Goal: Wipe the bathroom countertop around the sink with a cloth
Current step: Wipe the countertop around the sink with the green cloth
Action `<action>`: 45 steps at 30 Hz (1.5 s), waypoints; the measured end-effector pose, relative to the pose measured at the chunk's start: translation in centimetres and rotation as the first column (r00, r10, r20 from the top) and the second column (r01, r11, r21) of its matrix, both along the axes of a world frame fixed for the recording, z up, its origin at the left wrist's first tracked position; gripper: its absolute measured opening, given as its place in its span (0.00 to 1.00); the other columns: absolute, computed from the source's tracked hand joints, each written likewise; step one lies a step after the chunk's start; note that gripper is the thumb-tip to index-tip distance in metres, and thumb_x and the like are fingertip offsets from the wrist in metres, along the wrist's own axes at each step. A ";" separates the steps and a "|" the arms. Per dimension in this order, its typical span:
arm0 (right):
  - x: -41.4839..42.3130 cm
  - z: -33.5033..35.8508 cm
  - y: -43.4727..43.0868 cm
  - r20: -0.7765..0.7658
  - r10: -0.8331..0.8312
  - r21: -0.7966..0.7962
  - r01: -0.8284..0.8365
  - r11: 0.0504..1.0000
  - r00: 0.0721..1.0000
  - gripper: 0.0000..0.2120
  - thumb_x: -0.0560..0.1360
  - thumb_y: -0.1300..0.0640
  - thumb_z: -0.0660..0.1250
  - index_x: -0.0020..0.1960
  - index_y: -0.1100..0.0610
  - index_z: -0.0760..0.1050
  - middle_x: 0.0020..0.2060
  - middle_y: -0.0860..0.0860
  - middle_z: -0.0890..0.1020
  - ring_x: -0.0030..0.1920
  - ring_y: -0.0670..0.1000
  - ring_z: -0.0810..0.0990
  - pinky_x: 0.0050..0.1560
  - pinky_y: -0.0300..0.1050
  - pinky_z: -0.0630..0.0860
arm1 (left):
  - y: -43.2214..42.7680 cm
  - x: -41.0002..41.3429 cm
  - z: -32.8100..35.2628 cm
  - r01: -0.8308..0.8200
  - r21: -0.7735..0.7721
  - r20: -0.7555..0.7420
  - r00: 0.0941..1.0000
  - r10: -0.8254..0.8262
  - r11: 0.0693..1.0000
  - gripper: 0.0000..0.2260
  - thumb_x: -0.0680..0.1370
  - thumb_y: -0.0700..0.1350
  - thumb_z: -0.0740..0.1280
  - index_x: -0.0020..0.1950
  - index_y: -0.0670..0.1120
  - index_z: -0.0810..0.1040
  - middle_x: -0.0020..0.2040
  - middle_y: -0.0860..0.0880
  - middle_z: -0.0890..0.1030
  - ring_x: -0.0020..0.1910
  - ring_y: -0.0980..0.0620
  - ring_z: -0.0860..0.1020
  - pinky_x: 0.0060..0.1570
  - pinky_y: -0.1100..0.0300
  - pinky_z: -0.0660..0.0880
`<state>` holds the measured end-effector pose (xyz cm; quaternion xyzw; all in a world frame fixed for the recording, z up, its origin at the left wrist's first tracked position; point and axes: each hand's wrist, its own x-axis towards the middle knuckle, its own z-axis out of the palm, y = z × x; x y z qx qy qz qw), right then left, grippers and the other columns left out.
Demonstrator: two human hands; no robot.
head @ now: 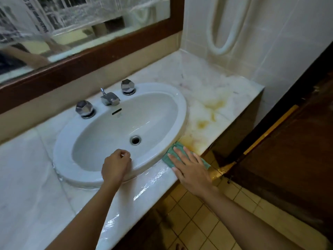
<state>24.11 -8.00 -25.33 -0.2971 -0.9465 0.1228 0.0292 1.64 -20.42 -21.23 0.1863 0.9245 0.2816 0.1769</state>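
While the right hand (191, 166) presses flat on it, fingers straight and spread, the green cloth (168, 158) lies on the worktop (207, 83) at lower centre-right, against the sink (182, 109) rim. Left hand (116, 166): fingers curled, holding nothing, resting on the front rim. Risk: the cloth sits at the front edge, so an outward stroke could drag it off. Yellow stains (207, 112) beyond may smear.

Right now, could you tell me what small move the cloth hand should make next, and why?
Probably push the right hand and its green cloth away along the sink rim onto the yellow stains: the countertop in front already glistens wet, while that patch ahead of the cloth shows no sheen.
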 end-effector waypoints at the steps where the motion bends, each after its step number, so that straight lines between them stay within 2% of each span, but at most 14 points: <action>1: 0.0 0.0 0.8 -0.009 -0.026 -0.005 0.026 1.000 1.000 0.24 0.81 0.41 0.43 0.77 0.40 0.49 0.77 0.41 0.48 0.77 0.48 0.41 0.75 0.50 0.42 | 0.3 0.3 -0.1 -0.005 -0.087 -0.064 0.998 0.000 0.996 0.10 0.74 0.51 0.59 0.46 0.54 0.79 0.42 0.51 0.81 0.43 0.44 0.76 0.42 0.56 0.69; 6: -0.7 -0.3 1.9 -0.036 -0.116 -0.048 0.114 0.992 0.993 0.24 0.80 0.42 0.48 0.76 0.40 0.54 0.76 0.40 0.51 0.77 0.47 0.44 0.73 0.48 0.40 | 1.2 1.0 -0.6 -0.027 -0.235 -0.183 0.983 -0.017 0.972 0.10 0.73 0.49 0.57 0.40 0.50 0.77 0.34 0.50 0.76 0.36 0.43 0.74 0.37 0.58 0.67; 11: 0.3 -0.2 4.1 0.017 -0.008 -0.026 0.009 1.000 1.000 0.23 0.80 0.40 0.47 0.75 0.36 0.54 0.76 0.38 0.51 0.77 0.45 0.43 0.72 0.48 0.41 | 1.4 1.1 -0.3 -0.006 -0.205 -0.176 0.984 -0.031 0.979 0.09 0.72 0.49 0.58 0.38 0.50 0.77 0.35 0.50 0.77 0.34 0.44 0.74 0.35 0.59 0.67; 14: -0.2 0.1 5.5 -0.051 -0.103 -0.090 0.098 0.991 0.993 0.23 0.79 0.39 0.46 0.73 0.34 0.58 0.75 0.34 0.52 0.76 0.41 0.42 0.71 0.42 0.37 | 1.3 1.1 -0.2 0.000 -0.194 -0.178 0.983 -0.036 0.981 0.09 0.72 0.49 0.58 0.38 0.50 0.77 0.34 0.52 0.77 0.34 0.45 0.74 0.35 0.59 0.68; 20: -1.5 -0.1 6.1 -0.264 -0.340 -0.353 0.237 0.905 0.903 0.19 0.77 0.42 0.53 0.66 0.38 0.70 0.68 0.40 0.72 0.71 0.45 0.63 0.66 0.45 0.63 | 1.5 0.4 0.3 -0.009 -0.198 -0.019 1.000 0.006 0.980 0.07 0.72 0.50 0.60 0.39 0.56 0.77 0.38 0.52 0.77 0.38 0.45 0.74 0.39 0.58 0.68; 24: -1.6 2.4 8.1 -0.273 -0.505 -0.619 0.253 0.744 0.818 0.13 0.81 0.56 0.60 0.62 0.49 0.78 0.51 0.50 0.77 0.54 0.49 0.75 0.50 0.29 0.69 | 4.5 0.3 0.9 0.040 -0.070 0.112 0.993 -0.032 0.997 0.07 0.75 0.49 0.63 0.43 0.52 0.80 0.42 0.49 0.80 0.42 0.46 0.73 0.41 0.56 0.67; 27: -1.0 4.9 10.8 -0.287 -0.594 -0.816 0.133 0.562 0.751 0.12 0.81 0.59 0.59 0.49 0.55 0.82 0.40 0.52 0.80 0.42 0.50 0.79 0.40 0.35 0.73 | 9.1 2.2 1.4 0.161 0.096 0.107 0.979 -0.171 0.982 0.07 0.75 0.46 0.65 0.40 0.51 0.81 0.42 0.52 0.82 0.41 0.52 0.77 0.40 0.57 0.70; 30: 0.8 7.3 14.8 -0.230 -0.764 -0.961 -0.016 0.276 0.603 0.13 0.81 0.59 0.59 0.49 0.61 0.81 0.40 0.55 0.84 0.41 0.52 0.83 0.39 0.42 0.78 | 14.2 4.3 1.6 0.214 0.220 0.076 0.969 -0.235 0.952 0.05 0.75 0.44 0.66 0.45 0.54 0.80 0.47 0.55 0.80 0.43 0.58 0.79 0.45 0.58 0.73; 32: 2.5 8.4 18.4 -0.220 -0.833 -0.975 -0.095 0.200 0.508 0.12 0.81 0.59 0.59 0.49 0.59 0.82 0.42 0.56 0.85 0.41 0.53 0.83 0.41 0.44 0.79 | 17.1 5.4 1.3 0.199 0.246 0.037 0.976 -0.214 0.949 0.06 0.75 0.43 0.66 0.49 0.53 0.79 0.49 0.54 0.78 0.47 0.55 0.79 0.48 0.57 0.74; 34: 4.1 9.0 22.8 -0.260 -0.865 -0.965 -0.077 0.252 0.428 0.12 0.81 0.58 0.60 0.48 0.58 0.82 0.43 0.58 0.85 0.42 0.54 0.83 0.45 0.47 0.77 | 19.7 6.3 0.9 0.150 0.242 0.014 0.987 -0.158 0.959 0.07 0.75 0.44 0.66 0.52 0.51 0.79 0.51 0.53 0.78 0.48 0.54 0.79 0.48 0.57 0.73; 36: 5.3 8.6 28.0 -0.335 -0.851 -0.921 0.049 0.386 0.405 0.12 0.81 0.56 0.60 0.48 0.59 0.81 0.43 0.59 0.83 0.44 0.54 0.81 0.48 0.49 0.75 | 22.3 6.9 0.6 0.099 0.229 0.002 0.995 -0.103 0.968 0.09 0.76 0.44 0.65 0.56 0.49 0.78 0.52 0.52 0.78 0.47 0.54 0.78 0.47 0.58 0.71; 40: 4.3 6.5 36.1 -0.447 -0.748 -0.675 0.364 0.642 0.491 0.14 0.80 0.56 0.57 0.43 0.61 0.76 0.38 0.57 0.79 0.42 0.56 0.78 0.39 0.45 0.68 | 25.4 7.3 0.1 0.004 0.152 0.028 1.000 -0.008 0.988 0.14 0.78 0.49 0.60 0.62 0.50 0.74 0.54 0.52 0.78 0.48 0.53 0.76 0.47 0.56 0.69; 42: 2.9 5.1 39.1 -0.424 -0.724 -0.524 0.506 0.686 0.543 0.14 0.81 0.56 0.56 0.50 0.61 0.79 0.41 0.60 0.81 0.43 0.61 0.79 0.38 0.48 0.69 | 25.8 7.3 0.0 -0.005 0.085 0.036 0.999 0.001 0.996 0.15 0.78 0.51 0.58 0.63 0.51 0.74 0.55 0.53 0.78 0.49 0.53 0.74 0.48 0.55 0.68; 45: 0.4 3.0 41.9 -0.254 -0.613 -0.313 0.537 0.784 0.748 0.18 0.82 0.51 0.56 0.69 0.53 0.72 0.63 0.60 0.75 0.61 0.62 0.73 0.58 0.53 0.70 | 26.0 7.3 0.0 -0.019 0.032 0.038 0.999 0.018 0.999 0.20 0.74 0.56 0.54 0.62 0.54 0.74 0.54 0.56 0.77 0.51 0.53 0.75 0.51 0.53 0.71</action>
